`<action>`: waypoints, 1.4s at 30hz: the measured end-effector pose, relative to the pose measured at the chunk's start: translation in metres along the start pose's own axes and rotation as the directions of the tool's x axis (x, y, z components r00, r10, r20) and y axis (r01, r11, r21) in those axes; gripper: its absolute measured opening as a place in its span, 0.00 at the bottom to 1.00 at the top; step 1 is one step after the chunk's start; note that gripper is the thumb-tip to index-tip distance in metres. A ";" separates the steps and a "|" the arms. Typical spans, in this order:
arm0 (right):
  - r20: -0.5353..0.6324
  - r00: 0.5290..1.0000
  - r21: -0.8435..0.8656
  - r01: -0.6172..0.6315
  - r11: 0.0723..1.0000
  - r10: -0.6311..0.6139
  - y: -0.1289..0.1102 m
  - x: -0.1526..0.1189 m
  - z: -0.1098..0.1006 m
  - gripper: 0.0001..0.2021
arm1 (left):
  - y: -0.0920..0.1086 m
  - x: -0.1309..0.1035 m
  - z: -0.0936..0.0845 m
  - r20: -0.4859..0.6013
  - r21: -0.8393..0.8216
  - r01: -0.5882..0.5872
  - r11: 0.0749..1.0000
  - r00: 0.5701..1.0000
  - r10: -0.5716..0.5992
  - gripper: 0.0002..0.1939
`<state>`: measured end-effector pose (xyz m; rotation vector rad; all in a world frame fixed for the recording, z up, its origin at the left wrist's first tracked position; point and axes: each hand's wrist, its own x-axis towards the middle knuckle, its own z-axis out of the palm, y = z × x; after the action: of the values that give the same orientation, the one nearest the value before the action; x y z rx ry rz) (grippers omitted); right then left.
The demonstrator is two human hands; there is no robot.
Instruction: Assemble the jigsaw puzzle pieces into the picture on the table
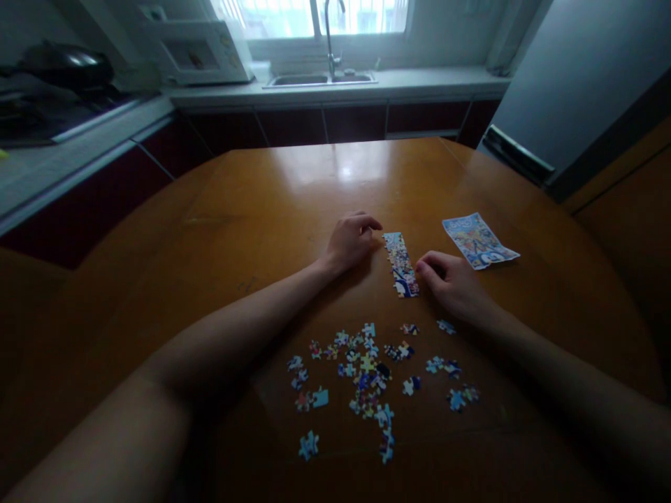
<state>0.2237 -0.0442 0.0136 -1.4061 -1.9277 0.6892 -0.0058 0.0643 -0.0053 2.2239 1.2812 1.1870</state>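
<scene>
A narrow joined strip of puzzle pieces (401,265) lies on the wooden table between my hands. My left hand (356,239) rests at the strip's upper left, its fingers curled loosely and partly apart, with nothing seen in them. On the strip's right side is my right hand (451,279), its thumb and fingers pressed together near the edge; whatever they may hold is too small to make out. Loose puzzle pieces (368,365) are scattered nearer to me, below the strip. A creased picture sheet (479,241) lies beyond my right hand.
The wooden table (251,209) has a rounded edge. Behind it stand a counter with a sink (298,81) and tap, and a white microwave (196,52). A dark pan (68,66) sits on the stove at the left, and a fridge (571,77) stands at the right.
</scene>
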 end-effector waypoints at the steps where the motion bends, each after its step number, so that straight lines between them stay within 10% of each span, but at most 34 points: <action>1: -0.005 1.000 0.001 0.006 1.000 -0.006 0.000 0.000 0.000 0.12 | -0.002 0.000 0.001 0.010 0.015 0.011 1.000 1.000 -0.011 0.17; 26: -0.006 1.000 0.013 0.025 1.000 -0.024 0.010 0.006 0.002 0.08 | 0.012 -0.006 -0.004 0.186 -0.040 -0.232 0.972 0.954 0.235 0.13; 30: 0.001 0.999 0.011 0.044 0.999 -0.044 0.013 0.008 0.001 0.09 | 0.037 -0.006 -0.024 0.459 -0.217 -0.205 0.954 0.842 0.285 0.10; 36: 0.054 0.996 0.023 0.065 0.998 -0.066 0.016 0.010 0.000 0.08 | 0.080 -0.008 -0.057 0.816 -0.275 -0.110 0.955 0.499 0.292 0.08; 42: 0.044 0.997 0.010 0.069 0.998 -0.069 0.023 0.013 0.003 0.08 | 0.069 -0.037 -0.076 0.862 -0.256 -0.042 0.966 0.441 0.248 0.06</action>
<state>0.2332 -0.0250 -0.0024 -1.3229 -1.9950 0.7008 -0.0355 -0.0134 0.0644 2.2560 0.4747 0.0053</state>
